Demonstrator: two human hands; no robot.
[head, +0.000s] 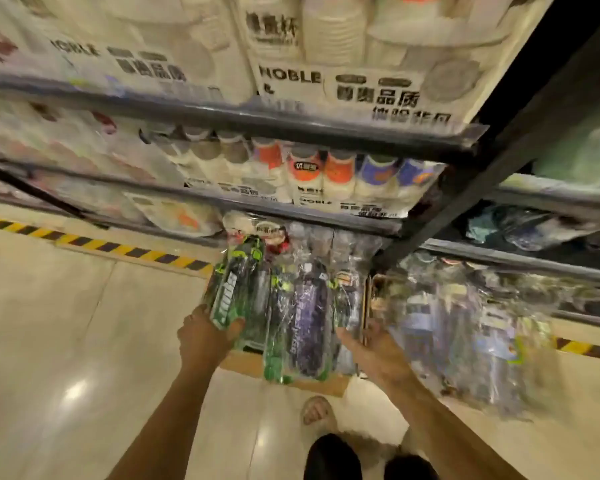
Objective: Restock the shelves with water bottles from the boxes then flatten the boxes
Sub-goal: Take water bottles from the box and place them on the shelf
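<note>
Packed side by side in an open cardboard box (246,367) on the floor: water bottles (343,306) in clear crinkled wrap. Green bottle (234,296) at the left edge, gripped by the left hand (205,337), purple bottle (309,323) near it. Just to the right, a second box (373,289) of wrapped bottles, blurred.

warm dim light, ceiling glare on glossy floor (77,389), motion blur, wide-angle bending at edges

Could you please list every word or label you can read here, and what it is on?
"NOBLE": on the cup pack.
"品质": same pack, lower line; the characters before it are unclear.
green bottle: white lettering, too blurred to read.
purple bottle: lettering too blurred.
orange cup label: too small.
</note>
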